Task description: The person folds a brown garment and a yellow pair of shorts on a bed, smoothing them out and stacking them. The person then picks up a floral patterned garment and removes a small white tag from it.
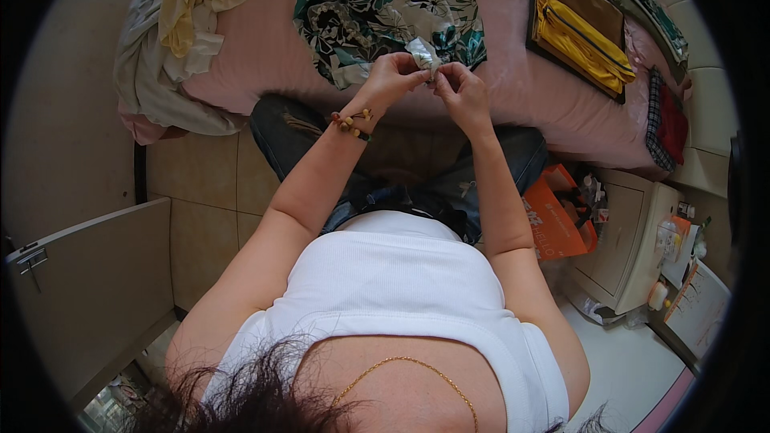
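A floral garment (391,6) in cream, black and green lies spread on the pink bed sheet (258,54) before me. At its near edge my left hand (394,76) and my right hand (462,90) pinch a small pale piece of fabric (424,55) between thumbs and fingers. The hands are close together, fingertips almost meeting. The pale piece seems to be part of the garment, but the join is partly hidden by my fingers. A beaded bracelet circles my left wrist.
Crumpled cream cloths (198,18) hang over the bed's left side. Folded yellow clothing (580,42) lies on a brown folded item at right, near a folded red garment (671,123). An orange paper bag (556,213) stands beside a bedside cabinet (625,234). A panel door (96,294) is at lower left.
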Demonstrator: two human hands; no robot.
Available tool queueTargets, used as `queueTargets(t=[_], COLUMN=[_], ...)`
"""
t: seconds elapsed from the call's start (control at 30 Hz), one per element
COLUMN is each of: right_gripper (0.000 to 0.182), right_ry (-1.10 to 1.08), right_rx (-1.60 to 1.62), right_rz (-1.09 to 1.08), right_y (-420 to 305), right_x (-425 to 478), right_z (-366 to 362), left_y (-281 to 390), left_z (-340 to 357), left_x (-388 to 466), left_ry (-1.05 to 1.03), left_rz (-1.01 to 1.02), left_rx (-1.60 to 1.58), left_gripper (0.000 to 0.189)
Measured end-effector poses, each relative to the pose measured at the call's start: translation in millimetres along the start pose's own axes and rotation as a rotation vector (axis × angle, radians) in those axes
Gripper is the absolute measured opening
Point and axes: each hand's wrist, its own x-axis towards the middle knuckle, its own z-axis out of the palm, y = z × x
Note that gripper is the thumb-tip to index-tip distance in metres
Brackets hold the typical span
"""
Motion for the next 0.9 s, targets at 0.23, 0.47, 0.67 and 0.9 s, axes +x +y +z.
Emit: queueTargets(t=[0.23, 0.47, 0.67, 0.9], right_gripper=[0.012, 0.014, 0.014, 0.014], right_ry=[0.002, 0.018, -0.006, -0.027], right_rx=[-0.030, -0.168, -0.001, 0.049], right_rz=[-0.004, -0.022, 0.045, 0.023], right_y=[-4.9, -9.3, 1.6, 9.2], right_x=[-0.7, -0.3, -0.1, -0.3], right_z=[-0.6, -2.3, 0.2, 0.4], left_y=[-15.0, -17.8, -14.4, -18.7], left_z=[1.1, 6.6, 8.4, 4.0], left_x=[6.2, 6.8, 8.4, 12.8], left_ry=[-0.008, 0.119, 0.143, 0.025], left_rz=[0.178, 0.300, 0.318, 0.144], left_rx=[0.060, 0.410, 0.357, 0.232], left_gripper=[0.022, 0.019, 0.019, 0.021])
